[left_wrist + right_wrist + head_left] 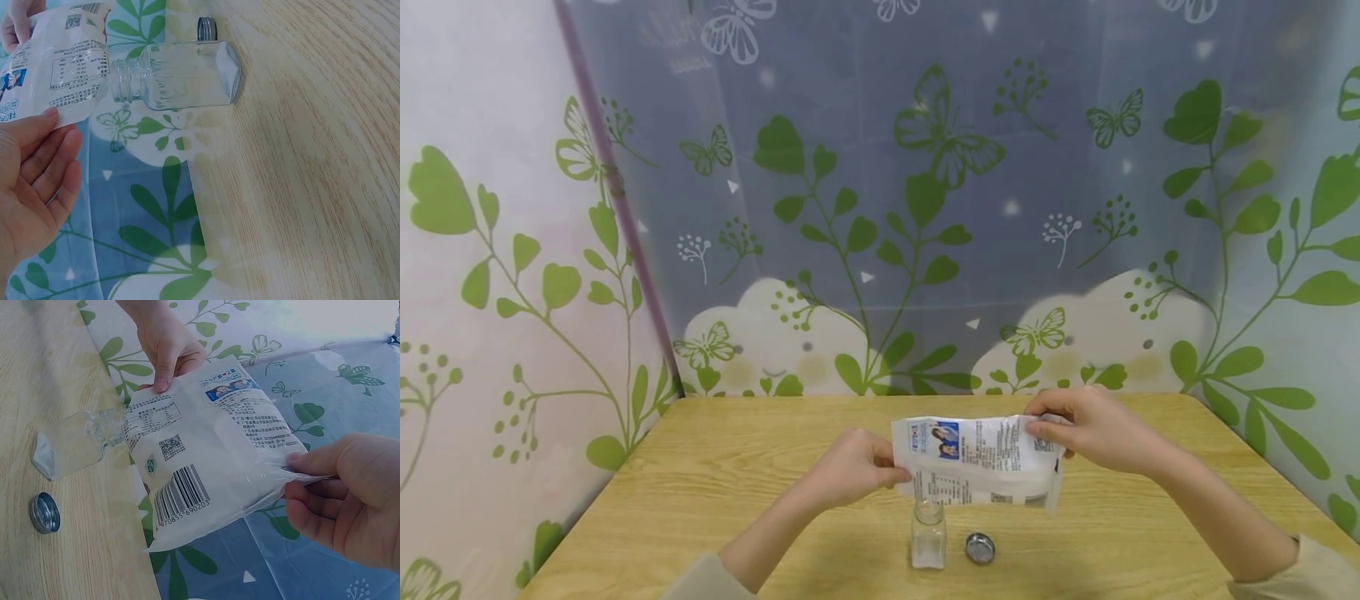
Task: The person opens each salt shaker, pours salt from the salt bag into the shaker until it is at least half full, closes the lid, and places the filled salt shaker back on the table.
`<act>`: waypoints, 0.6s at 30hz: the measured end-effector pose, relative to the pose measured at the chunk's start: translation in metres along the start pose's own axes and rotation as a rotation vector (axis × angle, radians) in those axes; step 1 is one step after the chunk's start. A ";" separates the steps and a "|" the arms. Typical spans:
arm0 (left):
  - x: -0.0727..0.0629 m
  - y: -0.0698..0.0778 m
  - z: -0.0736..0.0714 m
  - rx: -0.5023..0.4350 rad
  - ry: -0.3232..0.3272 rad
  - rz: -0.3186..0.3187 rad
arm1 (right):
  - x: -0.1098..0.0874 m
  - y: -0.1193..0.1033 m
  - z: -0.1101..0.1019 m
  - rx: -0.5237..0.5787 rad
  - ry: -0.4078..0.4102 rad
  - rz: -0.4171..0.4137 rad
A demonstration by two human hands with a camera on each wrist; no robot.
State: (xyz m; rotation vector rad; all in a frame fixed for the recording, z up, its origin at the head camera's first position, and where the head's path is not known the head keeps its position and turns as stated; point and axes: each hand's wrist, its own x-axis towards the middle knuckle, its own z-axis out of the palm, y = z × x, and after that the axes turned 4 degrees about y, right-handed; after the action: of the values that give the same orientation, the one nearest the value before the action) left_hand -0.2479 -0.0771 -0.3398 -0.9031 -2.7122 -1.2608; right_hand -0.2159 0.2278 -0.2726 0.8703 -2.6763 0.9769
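Note:
A white printed plastic pouch (pixel 992 454) with a barcode and a small blue picture is held up between both hands. My left hand (pixel 859 471) pinches one end of it between thumb and fingers. At the other end my right hand (pixel 1093 429) grips the upper corner. Below the pouch a clear glass jar (pixel 187 75) stands upright on the table, uncapped, with white powder at its bottom. In the head view the pouch's lower edge overlaps the jar's threaded mouth. A silver metal lid (pixel 45 512) lies beside the jar.
The wooden table (pixel 737 442) carries the jar and lid near its front edge. Behind it hangs a blue-grey curtain (pixel 865 208) with green leaves and butterflies. Similar patterned sheets stand at the left and right sides.

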 end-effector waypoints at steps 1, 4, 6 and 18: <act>0.000 0.000 0.000 0.002 0.000 0.000 | 0.000 0.000 0.000 -0.002 0.000 0.000; -0.001 0.001 0.000 0.004 0.000 0.003 | 0.000 0.000 0.000 -0.004 0.000 0.000; -0.001 0.001 0.000 0.006 0.000 0.002 | 0.000 0.000 0.000 -0.004 0.000 -0.002; 0.000 -0.001 0.001 0.000 0.007 0.003 | 0.000 0.000 0.000 -0.004 0.003 -0.008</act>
State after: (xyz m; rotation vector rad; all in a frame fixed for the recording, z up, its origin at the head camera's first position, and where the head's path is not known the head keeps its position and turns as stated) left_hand -0.2480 -0.0770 -0.3409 -0.9008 -2.7049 -1.2608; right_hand -0.2158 0.2277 -0.2724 0.8772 -2.6694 0.9694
